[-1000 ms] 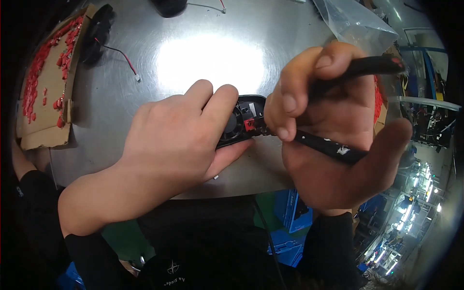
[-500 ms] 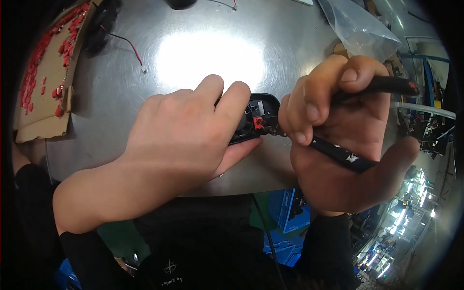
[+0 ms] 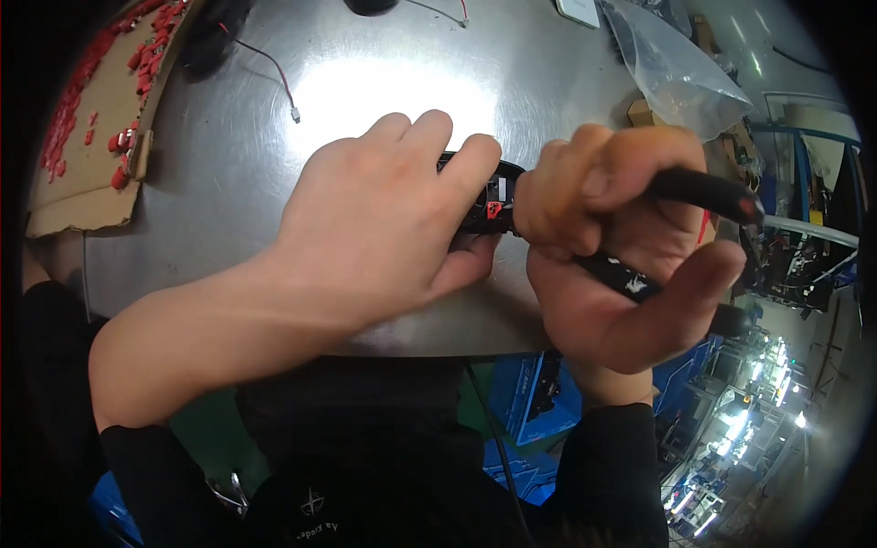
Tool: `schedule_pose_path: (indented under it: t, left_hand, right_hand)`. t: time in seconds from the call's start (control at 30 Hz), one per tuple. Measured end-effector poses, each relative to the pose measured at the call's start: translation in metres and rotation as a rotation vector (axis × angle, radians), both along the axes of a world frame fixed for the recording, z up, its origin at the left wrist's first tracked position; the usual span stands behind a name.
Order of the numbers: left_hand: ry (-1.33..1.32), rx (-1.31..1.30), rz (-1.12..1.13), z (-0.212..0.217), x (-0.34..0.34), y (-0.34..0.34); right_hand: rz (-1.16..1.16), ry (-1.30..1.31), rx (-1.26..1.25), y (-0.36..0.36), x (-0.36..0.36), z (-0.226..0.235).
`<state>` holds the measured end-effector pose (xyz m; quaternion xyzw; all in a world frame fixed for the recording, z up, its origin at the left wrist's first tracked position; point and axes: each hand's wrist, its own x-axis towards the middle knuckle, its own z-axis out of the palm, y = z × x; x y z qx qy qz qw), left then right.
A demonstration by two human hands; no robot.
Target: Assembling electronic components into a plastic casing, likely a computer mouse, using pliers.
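My left hand (image 3: 384, 205) is closed round a black plastic housing (image 3: 512, 171), whose open right end sticks out past the fingers. Inside that end is a small red part (image 3: 494, 211) beside a pale piece; the rest is hidden by the hand. Black-handled pliers (image 3: 628, 279) are in my right hand (image 3: 598, 310), fingers curled over one handle while the other crosses the palm. The pliers' jaws are mostly hidden by the fingers, close to the red part; whether they touch it I cannot tell.
A cardboard tray (image 3: 87, 203) with several red parts lies at the left. Beyond it are a wire with a white plug (image 3: 278, 68) and a dark round object (image 3: 370, 5). A clear plastic bag (image 3: 676, 78) hangs at the far right; a blue crate (image 3: 539, 402) stands below the table edge.
Both hands have shifted slightly up in the picture with the housing and pliers. The right hand has turned, its handles tilting downward, and now covers more of the pliers' head.
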<state>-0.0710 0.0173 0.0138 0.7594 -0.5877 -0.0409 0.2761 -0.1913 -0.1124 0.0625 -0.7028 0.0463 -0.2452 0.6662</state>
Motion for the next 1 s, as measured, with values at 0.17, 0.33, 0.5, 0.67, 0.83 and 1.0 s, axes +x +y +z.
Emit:
schedule_pose_path:
  t: [0.17,0.33,0.5,0.67,0.83,1.0]
  left_hand:
    - [-0.008,-0.143,-0.062,-0.021,0.014,-0.008]
    - [0.207,-0.317,-0.201,-0.029,0.027,-0.009]
    - [-0.128,-0.252,-0.144,-0.036,0.030,-0.018]
    - [0.027,-0.231,-0.206,-0.030,0.030,-0.020]
    - [0.092,-0.169,-0.202,-0.028,0.032,-0.021]
    - [0.181,-0.112,-0.216,-0.024,0.030,-0.023]
  right_hand:
    - [0.165,0.158,-0.212,-0.003,0.020,0.006]
    - [0.504,0.104,-0.106,-0.025,0.046,0.005]
    - [0.753,-0.112,0.039,-0.031,0.056,-0.011]
    - [0.861,-0.023,0.353,-0.033,0.057,-0.009]
    - [0.871,0.011,0.281,-0.035,0.061,-0.010]
    - [0.933,0.134,0.153,-0.049,0.062,0.004]
